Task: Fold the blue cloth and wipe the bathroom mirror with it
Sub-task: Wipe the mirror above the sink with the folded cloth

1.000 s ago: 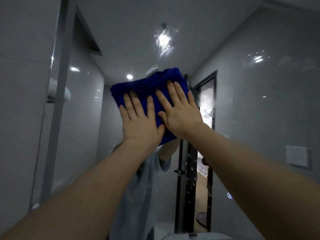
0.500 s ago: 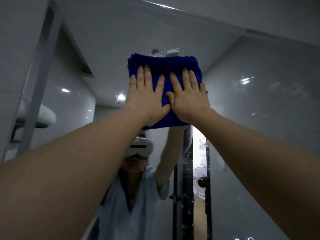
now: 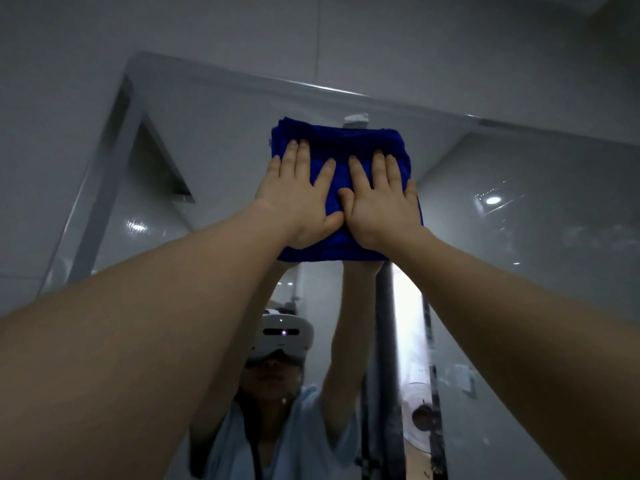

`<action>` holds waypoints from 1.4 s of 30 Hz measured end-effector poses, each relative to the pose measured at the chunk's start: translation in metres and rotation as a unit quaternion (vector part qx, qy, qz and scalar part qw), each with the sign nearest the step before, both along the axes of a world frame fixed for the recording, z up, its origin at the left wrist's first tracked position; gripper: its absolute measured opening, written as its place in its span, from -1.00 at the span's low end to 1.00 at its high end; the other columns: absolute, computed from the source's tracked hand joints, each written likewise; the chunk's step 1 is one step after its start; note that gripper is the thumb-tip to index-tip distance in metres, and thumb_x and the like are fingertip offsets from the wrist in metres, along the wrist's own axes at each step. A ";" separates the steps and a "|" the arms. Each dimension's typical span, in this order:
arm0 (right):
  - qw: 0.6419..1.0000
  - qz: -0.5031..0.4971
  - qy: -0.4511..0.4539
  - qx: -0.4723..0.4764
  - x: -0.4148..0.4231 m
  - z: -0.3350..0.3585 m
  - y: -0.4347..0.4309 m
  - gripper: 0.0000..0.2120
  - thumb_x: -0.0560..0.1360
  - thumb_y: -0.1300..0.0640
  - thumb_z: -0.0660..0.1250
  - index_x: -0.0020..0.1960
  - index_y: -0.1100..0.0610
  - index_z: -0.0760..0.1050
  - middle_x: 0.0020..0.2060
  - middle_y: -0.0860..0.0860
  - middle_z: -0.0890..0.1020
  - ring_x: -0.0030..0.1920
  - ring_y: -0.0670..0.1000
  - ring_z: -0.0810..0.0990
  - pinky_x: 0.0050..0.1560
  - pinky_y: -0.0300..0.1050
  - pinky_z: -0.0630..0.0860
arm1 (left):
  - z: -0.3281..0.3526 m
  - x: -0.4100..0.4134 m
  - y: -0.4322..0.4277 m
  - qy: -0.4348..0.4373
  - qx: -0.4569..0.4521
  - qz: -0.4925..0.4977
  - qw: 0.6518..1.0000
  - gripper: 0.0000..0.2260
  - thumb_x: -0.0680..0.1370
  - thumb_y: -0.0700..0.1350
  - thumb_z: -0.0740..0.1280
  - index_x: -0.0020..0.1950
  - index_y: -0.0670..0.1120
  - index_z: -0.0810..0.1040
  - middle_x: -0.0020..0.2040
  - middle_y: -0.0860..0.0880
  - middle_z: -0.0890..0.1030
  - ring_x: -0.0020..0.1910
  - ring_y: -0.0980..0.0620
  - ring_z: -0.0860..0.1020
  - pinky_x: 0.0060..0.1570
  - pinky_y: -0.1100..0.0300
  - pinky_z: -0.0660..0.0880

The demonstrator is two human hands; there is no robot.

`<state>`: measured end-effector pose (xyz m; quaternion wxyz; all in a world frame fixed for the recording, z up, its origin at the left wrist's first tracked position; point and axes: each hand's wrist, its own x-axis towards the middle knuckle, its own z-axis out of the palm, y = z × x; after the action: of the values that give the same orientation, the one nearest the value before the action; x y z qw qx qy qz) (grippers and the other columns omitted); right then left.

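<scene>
We have the left hand [image 3: 298,199] flat, fingers spread, palm pressing the blue cloth [image 3: 341,148]; not gripping, just pushing. Right hand [image 3: 381,206] same: open, flat, just beside the left, thumbs touching or nearly so. Cloth is already folded into a thick square pad, layers showing at its top-left corner, held against the bathroom mirror [image 3: 519,209] high up, close under the mirror's top edge and roughly centre. Both arms reach up and away from us. In the reflection we see the person's raised arms, a white headset [image 3: 282,337], a pale shirt, and a bright doorway [image 3: 408,327] to the right. Grey tiled wall [image 3: 242,32] above the glass. Progress as we judge it: fold done, wipe underway at the top band. Whether the lower glass and sides are done, we cannot tell; no clear streaks visible.
</scene>
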<state>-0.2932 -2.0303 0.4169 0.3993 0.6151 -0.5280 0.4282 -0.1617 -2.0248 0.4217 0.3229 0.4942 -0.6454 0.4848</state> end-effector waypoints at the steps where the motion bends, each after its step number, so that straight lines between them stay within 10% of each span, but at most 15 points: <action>1: 1.000 0.003 -0.004 -0.001 0.003 0.003 0.000 -0.47 0.62 -0.10 -0.15 0.53 -0.02 -0.19 0.53 0.07 -0.19 0.51 0.07 -0.25 0.45 0.16 -0.21 | 0.005 0.002 0.000 -0.003 0.002 -0.001 1.000 -0.32 0.55 0.24 -0.03 0.52 -0.05 -0.24 0.50 -0.27 -0.23 0.49 -0.20 -0.23 0.45 -0.07 -0.18; 22: 0.999 0.003 0.037 -0.023 0.088 0.077 0.002 -0.48 0.63 -0.07 -0.12 0.54 -0.01 -0.15 0.53 0.07 -0.12 0.52 0.11 -0.21 0.42 0.26 -0.23 | 0.061 0.085 0.002 0.078 -0.019 0.004 0.997 -0.32 0.54 0.27 -0.02 0.52 0.00 -0.22 0.52 -0.18 -0.24 0.50 -0.13 -0.24 0.45 -0.09 -0.16; 42: 0.997 0.044 0.060 0.019 0.141 -0.030 0.012 -0.47 0.61 -0.04 -0.12 0.54 0.03 -0.15 0.53 0.07 -0.16 0.51 0.09 -0.27 0.42 0.21 -0.28 | -0.036 0.142 0.007 0.098 0.020 0.005 0.995 -0.34 0.56 0.21 0.00 0.52 -0.01 -0.23 0.51 -0.19 -0.25 0.49 -0.14 -0.26 0.47 -0.08 -0.15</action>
<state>-0.1520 -2.0181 0.3864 0.3990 0.6699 -0.4839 0.3974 -0.0196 -2.0182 0.3856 0.3720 0.5493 -0.6176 0.4224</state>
